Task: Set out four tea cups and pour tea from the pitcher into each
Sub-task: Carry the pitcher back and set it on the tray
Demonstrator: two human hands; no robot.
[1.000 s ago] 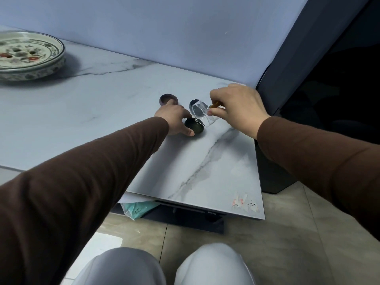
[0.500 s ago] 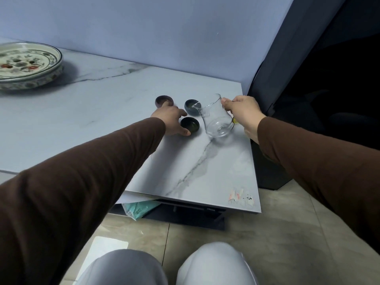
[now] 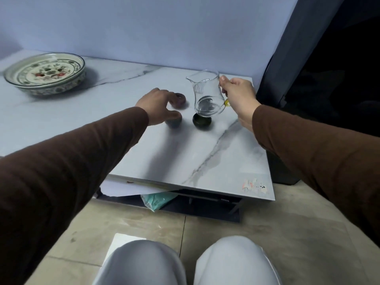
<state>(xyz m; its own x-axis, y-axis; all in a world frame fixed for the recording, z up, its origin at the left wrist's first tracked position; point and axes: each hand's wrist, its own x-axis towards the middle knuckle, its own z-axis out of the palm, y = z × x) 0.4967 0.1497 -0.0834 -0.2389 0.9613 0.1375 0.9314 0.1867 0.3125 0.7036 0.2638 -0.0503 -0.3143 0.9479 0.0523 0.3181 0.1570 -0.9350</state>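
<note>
Glass pitcher [image 3: 207, 95] held upright at its handle side by the right hand [image 3: 238, 97], the fingers being closed on the handle; a shallow pool of clear liquid is seen in the rounded base, and the spout is turned to the left. The pitcher is raised off the marble tabletop [image 3: 205, 153] and hangs just above a dark green tea cup [image 3: 202, 121], whose far rim is hidden behind the glass base. To the left, a grey-blue tea cup [image 3: 173, 121] is covered in part by the left hand [image 3: 157, 106]; the thumb is laid at its rim and the fingers are curled loosely over it, but motion blur prevents a judgement as to whether the cup is gripped or merely touched. A reddish-brown tea cup [image 3: 179, 99] stands farther back, just beside the left fingertips. Only three cups can be made out; a fourth, if present, may be concealed behind the pitcher or a hand. A painted ceramic dish [image 3: 45, 74] rests well apart at the far left. The pouring stage is judged to be under way, with the pitcher between cups. For the next move, the spout must be brought over an unfilled cup and tipped slowly, since the cups are small and little liquid remains.
</note>
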